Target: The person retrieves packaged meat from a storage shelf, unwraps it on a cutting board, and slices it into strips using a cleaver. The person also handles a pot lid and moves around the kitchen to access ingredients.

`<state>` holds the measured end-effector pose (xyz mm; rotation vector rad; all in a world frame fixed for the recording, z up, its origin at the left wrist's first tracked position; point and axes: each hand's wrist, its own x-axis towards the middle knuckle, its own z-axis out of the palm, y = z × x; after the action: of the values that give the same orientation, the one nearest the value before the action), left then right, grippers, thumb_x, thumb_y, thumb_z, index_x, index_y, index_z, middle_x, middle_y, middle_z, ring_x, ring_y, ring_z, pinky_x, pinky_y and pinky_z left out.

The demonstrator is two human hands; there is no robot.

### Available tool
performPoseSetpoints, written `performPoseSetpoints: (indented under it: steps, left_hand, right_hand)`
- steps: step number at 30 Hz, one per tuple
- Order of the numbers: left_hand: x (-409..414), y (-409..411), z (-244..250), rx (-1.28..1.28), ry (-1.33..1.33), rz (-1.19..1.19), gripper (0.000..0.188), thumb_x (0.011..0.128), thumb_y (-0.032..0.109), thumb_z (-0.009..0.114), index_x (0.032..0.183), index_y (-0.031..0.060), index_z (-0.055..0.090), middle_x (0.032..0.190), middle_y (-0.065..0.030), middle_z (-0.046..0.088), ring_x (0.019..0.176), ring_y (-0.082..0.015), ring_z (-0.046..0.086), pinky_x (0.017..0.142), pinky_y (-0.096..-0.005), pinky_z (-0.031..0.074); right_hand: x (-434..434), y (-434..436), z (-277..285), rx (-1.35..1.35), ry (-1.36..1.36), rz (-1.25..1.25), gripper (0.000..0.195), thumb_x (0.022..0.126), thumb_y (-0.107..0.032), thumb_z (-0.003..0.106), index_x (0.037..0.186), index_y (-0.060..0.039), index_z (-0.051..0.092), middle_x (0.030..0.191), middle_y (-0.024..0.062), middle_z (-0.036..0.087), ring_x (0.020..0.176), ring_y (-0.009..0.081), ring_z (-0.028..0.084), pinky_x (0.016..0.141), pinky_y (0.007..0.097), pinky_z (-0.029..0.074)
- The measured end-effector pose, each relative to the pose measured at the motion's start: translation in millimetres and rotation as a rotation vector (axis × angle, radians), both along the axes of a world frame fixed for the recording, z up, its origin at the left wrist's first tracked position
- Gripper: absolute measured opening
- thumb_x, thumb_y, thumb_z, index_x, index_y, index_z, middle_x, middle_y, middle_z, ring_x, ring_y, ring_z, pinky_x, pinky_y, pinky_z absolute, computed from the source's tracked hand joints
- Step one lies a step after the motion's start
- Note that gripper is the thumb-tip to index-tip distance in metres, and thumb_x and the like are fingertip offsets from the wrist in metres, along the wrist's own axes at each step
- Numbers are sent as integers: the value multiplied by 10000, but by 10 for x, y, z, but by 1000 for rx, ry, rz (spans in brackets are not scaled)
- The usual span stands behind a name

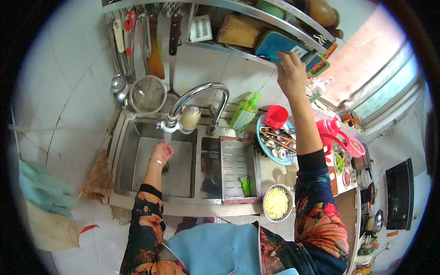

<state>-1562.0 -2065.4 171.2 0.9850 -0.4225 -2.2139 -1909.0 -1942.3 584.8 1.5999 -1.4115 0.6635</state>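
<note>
My left hand (162,152) is under the stream from the white filter head on the chrome faucet (201,90), over the left basin of the steel sink (137,182). Its fingers are curled, and whether they hold anything cannot be told. My right hand (292,74) is raised to the shelf at the upper right, its fingertips beside a blue container (273,44) and a small bright blue thing, partly hidden; whether it grips this is unclear. A green pump bottle (244,113) stands behind the sink. A steel bowl of pale shredded vegetable (276,202) sits at the counter's front edge.
A blue basin (262,137) of utensils with a red cup (276,117) stands right of the sink. In the right sink part sits a slotted tray (237,158) with a green peeler-like tool (245,185). A strainer (148,94) and ladles hang on the left wall. A red jug (328,127) stands further right.
</note>
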Motion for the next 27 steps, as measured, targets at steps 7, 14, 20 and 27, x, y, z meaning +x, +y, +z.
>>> performPoseSetpoints:
  steps: [7, 14, 20, 27]
  left_hand:
    - [-106, -113, 61, -79, 74, 96, 112, 904, 186, 446, 980, 137, 512, 753, -43, 523, 643, -185, 485, 599, -319, 399]
    - [24, -155, -34, -81, 450, -119, 438, 932, 417, 396, 1167, 71, 525, 1092, -135, 613, 868, -241, 599, 739, -363, 483]
    - [-352, -18, 228, -59, 425, 186, 310, 898, 323, 512, 1039, 58, 589, 1004, -92, 633, 893, -211, 603, 789, -368, 485]
    - [-720, 27, 132, -54, 276, 365, 272, 880, 279, 533, 1057, 78, 577, 1026, -77, 620, 928, -225, 597, 792, -361, 483]
  right_hand:
    - [1285, 503, -1528, 1087, -202, 676, 210, 681, -12, 539, 889, -30, 559, 884, 147, 566, 841, 325, 568, 701, 384, 487]
    - [2253, -640, -3117, 1154, -2404, 567, 130, 898, -82, 467, 1017, -69, 518, 836, 95, 613, 639, 198, 620, 491, 284, 488]
    - [2471, -1019, -3659, 836, -1367, 367, 357, 816, -249, 507, 1079, -16, 571, 1036, 244, 603, 945, 422, 575, 835, 454, 450]
    - [1913, -958, -3601, 1124, -873, 352, 319, 778, -225, 551, 1029, -31, 587, 949, 247, 607, 900, 409, 591, 791, 411, 479]
